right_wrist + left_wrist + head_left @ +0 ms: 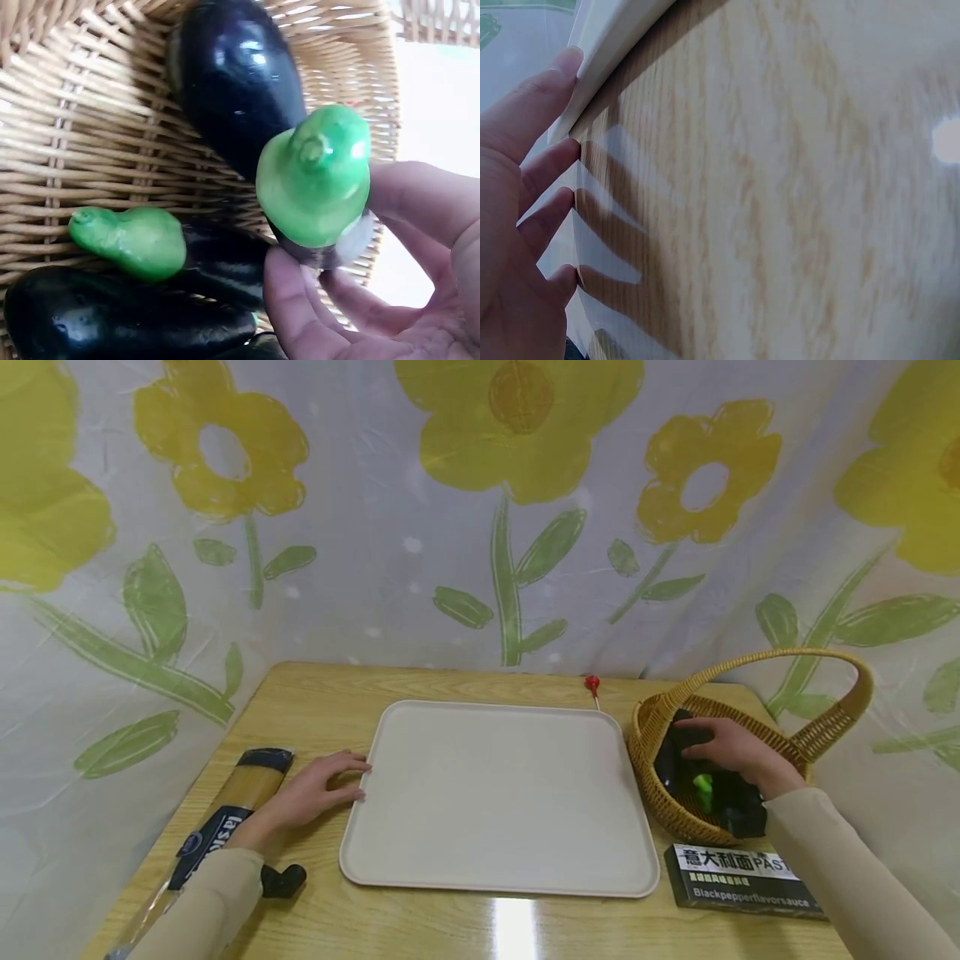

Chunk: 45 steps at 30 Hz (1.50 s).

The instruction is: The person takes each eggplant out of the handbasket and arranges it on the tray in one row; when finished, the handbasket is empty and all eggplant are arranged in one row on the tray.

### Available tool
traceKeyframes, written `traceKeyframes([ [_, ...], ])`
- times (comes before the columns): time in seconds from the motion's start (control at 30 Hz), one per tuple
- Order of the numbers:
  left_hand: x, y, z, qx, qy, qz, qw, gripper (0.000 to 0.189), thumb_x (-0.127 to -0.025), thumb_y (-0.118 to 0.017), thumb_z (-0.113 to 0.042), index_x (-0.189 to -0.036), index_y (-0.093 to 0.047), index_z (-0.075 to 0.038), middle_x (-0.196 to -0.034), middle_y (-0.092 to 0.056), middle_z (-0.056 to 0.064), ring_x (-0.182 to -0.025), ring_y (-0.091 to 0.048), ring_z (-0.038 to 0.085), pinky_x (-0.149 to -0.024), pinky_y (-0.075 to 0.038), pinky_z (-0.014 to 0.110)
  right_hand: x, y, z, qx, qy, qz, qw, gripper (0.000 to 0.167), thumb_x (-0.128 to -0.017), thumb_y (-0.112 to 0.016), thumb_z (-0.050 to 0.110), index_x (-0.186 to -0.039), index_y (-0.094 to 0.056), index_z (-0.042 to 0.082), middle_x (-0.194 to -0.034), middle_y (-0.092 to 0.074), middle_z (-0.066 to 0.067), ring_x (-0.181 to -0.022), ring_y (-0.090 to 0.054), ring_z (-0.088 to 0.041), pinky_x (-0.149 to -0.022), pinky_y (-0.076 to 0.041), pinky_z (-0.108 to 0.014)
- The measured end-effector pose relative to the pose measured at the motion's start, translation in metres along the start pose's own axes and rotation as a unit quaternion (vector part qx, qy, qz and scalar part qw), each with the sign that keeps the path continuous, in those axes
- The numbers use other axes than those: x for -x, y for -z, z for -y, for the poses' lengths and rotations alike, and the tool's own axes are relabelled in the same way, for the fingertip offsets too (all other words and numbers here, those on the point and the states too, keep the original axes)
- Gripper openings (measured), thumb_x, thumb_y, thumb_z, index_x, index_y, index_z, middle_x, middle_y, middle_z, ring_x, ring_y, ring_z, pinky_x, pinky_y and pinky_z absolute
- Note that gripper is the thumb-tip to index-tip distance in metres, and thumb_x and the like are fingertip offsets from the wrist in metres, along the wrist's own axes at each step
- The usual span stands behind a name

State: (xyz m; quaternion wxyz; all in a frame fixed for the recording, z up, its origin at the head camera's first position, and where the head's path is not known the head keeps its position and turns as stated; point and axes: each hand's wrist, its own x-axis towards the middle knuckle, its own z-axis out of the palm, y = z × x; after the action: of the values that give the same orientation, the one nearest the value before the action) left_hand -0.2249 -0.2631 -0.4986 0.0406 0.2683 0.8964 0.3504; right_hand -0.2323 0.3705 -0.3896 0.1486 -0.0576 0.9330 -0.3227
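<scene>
My right hand (738, 750) reaches into a wicker basket (675, 810) at the right. In the right wrist view its thumb and fingers grip an eggplant (315, 187) just below the green cap, with that cap facing the camera. Several other glossy dark eggplants lie around it, one (236, 82) behind and another with a green cap (142, 244) to the left. On the left, my left hand (326, 785) rests on the table with its fingers loosely extended at the left rim of a beige tray (502, 802). Its thumb touches the tray's rim in the left wrist view.
A clear-and-navy pack of spaghetti (258, 777) lies partly under the left forearm, beside a small black object (283, 881). A black pasta box (742, 881) sits in front of the basket. Behind the tray is a red lollipop-like item (592, 683). A flowered curtain (360, 527) hangs behind.
</scene>
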Motion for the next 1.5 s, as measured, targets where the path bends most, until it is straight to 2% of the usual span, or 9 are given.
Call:
traceKeyframes([
  [0.23, -0.004, 0.002, -0.004, 0.006, -0.005, 0.001, 1.0, 0.04, -0.093, -0.068, -0.025, -0.128, -0.062, -0.006, -0.141, -0.05, 0.023, -0.135, -0.033, 0.05, -0.108, -0.026, 0.066, 0.011, 0.012, 0.002, -0.072, 0.003, 0.003, 0.9974, 0.056, -0.096, -0.061, 0.012, -0.145, -0.039, -0.006, -0.145, -0.032, -0.036, -0.091, -0.061, -0.021, -0.072, -0.054, -0.032],
  [0.43, -0.005, 0.003, -0.006, 0.007, -0.004, 0.001, 1.0, 0.039, -0.094, -0.068, -0.026, -0.127, -0.062, -0.007, -0.141, -0.05, 0.022, -0.136, -0.032, 0.05, -0.108, -0.025, 0.067, 0.03, 0.018, 0.006, -0.059, 0.019, -0.029, 0.9977, 0.059, -0.098, -0.061, 0.029, -0.146, -0.041, 0.0, -0.152, -0.026, -0.032, -0.122, -0.048, -0.041, -0.085, -0.053, -0.037],
  [0.53, -0.005, 0.003, -0.007, 0.008, -0.001, 0.003, 1.0, 0.039, -0.094, -0.068, -0.026, -0.128, -0.062, -0.007, -0.141, -0.05, 0.023, -0.137, -0.031, 0.05, -0.108, -0.025, 0.067, 0.04, 0.017, 0.01, -0.046, 0.022, -0.04, 0.9979, 0.061, -0.098, -0.06, 0.035, -0.148, -0.041, 0.005, -0.153, -0.027, -0.029, -0.12, -0.051, -0.043, -0.085, -0.053, -0.036],
  [0.63, -0.004, 0.003, -0.007, 0.011, 0.001, 0.002, 0.9999, 0.04, -0.094, -0.068, -0.026, -0.128, -0.062, -0.007, -0.141, -0.049, 0.023, -0.137, -0.031, 0.05, -0.108, -0.024, 0.067, 0.052, 0.014, 0.015, -0.046, 0.018, -0.048, 0.9977, 0.063, -0.097, -0.06, 0.04, -0.149, -0.041, 0.009, -0.147, -0.035, -0.027, -0.103, -0.06, -0.034, -0.076, -0.053, -0.032],
  [0.77, -0.004, 0.002, -0.006, 0.012, -0.004, -0.003, 0.9999, 0.039, -0.093, -0.068, -0.025, -0.127, -0.062, -0.007, -0.141, -0.05, 0.023, -0.136, -0.031, 0.051, -0.107, -0.025, 0.068, 0.067, 0.007, 0.023, -0.084, 0.02, -0.053, 0.9948, 0.063, -0.097, -0.06, 0.039, -0.15, -0.039, 0.012, -0.136, -0.04, -0.02, -0.083, -0.056, -0.024, -0.068, -0.05, -0.033],
  [1.03, -0.001, 0.001, -0.004, 0.011, -0.01, -0.008, 0.9999, 0.038, -0.093, -0.069, -0.024, -0.126, -0.063, -0.007, -0.14, -0.051, 0.024, -0.135, -0.033, 0.052, -0.106, -0.026, 0.068, 0.094, -0.011, 0.035, -0.129, 0.035, -0.052, 0.9897, 0.058, -0.098, -0.06, 0.034, -0.15, -0.04, 0.017, -0.142, -0.043, -0.018, -0.099, -0.063, -0.008, -0.077, -0.056, -0.03],
  [1.2, -0.001, 0.0, -0.001, 0.008, -0.01, -0.005, 0.9999, 0.039, -0.093, -0.069, -0.025, -0.127, -0.063, -0.007, -0.14, -0.051, 0.023, -0.135, -0.033, 0.051, -0.106, -0.027, 0.068, 0.108, -0.018, 0.043, -0.167, 0.032, -0.015, 0.9854, 0.055, -0.099, -0.06, 0.029, -0.148, -0.04, 0.017, -0.138, -0.048, -0.024, -0.105, -0.065, -0.018, -0.077, -0.057, -0.038],
  [1.37, 0.0, 0.001, -0.001, 0.011, -0.009, -0.004, 0.9999, 0.038, -0.093, -0.069, -0.024, -0.126, -0.063, -0.007, -0.14, -0.05, 0.024, -0.135, -0.032, 0.052, -0.106, -0.026, 0.068, 0.116, -0.024, 0.051, -0.168, 0.046, 0.002, 0.9847, 0.052, -0.098, -0.062, 0.025, -0.146, -0.043, 0.017, -0.152, -0.032, -0.022, -0.13, -0.044, -0.043, -0.085, -0.054, -0.045],
  [1.5, 0.0, 0.002, 0.0, 0.012, -0.005, -0.001, 0.9999, 0.038, -0.093, -0.069, -0.025, -0.126, -0.063, -0.007, -0.141, -0.049, 0.024, -0.135, -0.032, 0.052, -0.107, -0.025, 0.068, 0.118, -0.03, 0.059, -0.181, 0.058, 0.021, 0.9816, 0.051, -0.097, -0.063, 0.022, -0.144, -0.045, 0.016, -0.153, -0.029, -0.021, -0.132, -0.035, -0.053, -0.082, -0.056, -0.042],
])
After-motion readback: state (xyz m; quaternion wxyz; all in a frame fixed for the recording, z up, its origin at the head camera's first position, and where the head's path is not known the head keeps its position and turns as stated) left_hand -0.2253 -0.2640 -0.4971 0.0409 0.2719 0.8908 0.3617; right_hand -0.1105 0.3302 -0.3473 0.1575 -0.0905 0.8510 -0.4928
